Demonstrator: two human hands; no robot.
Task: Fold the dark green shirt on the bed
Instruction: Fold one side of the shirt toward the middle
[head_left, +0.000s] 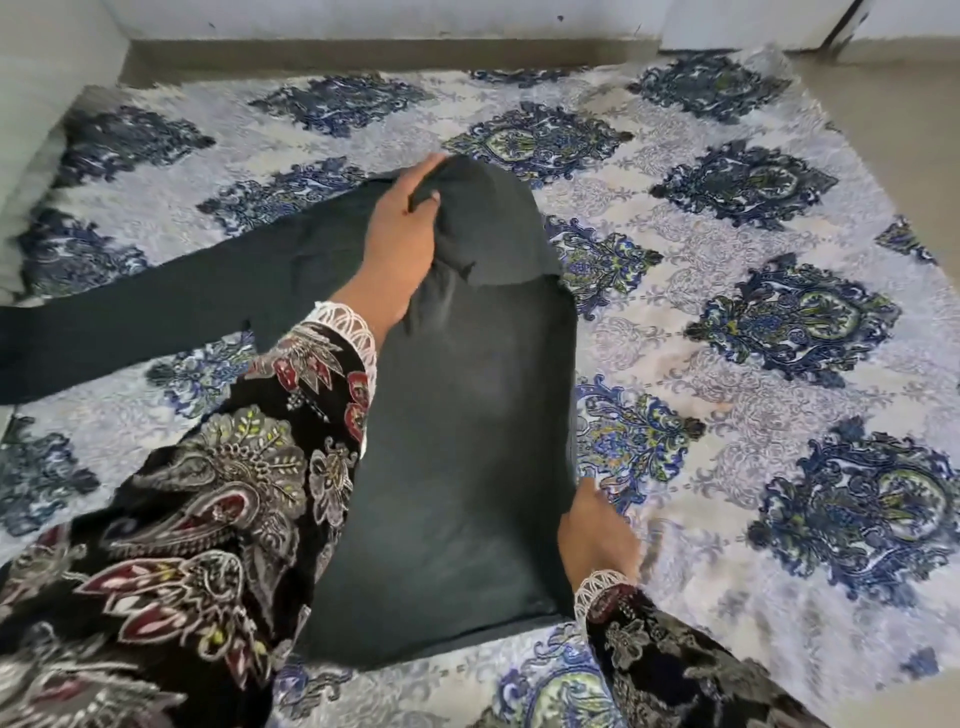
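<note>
The left hand (402, 228) pinches the shirt (457, 441) at its far end; the right hand (597, 535) grips its near edge. Soft, limp cloth (probably light), best held by corners.

We see a plain dark green shirt (457, 415) on our white bedsheet (727, 322) with navy medallions; our sleeves (208, 493) are black paisley, lace-cuffed.

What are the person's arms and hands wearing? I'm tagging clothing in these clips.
Both arms wear long black sleeves printed with grey, maroon and yellow-green paisley and flowers. The left sleeve and right sleeve each end in a white lace cuff. The left hand and right hand are bare, without gloves.
</note>
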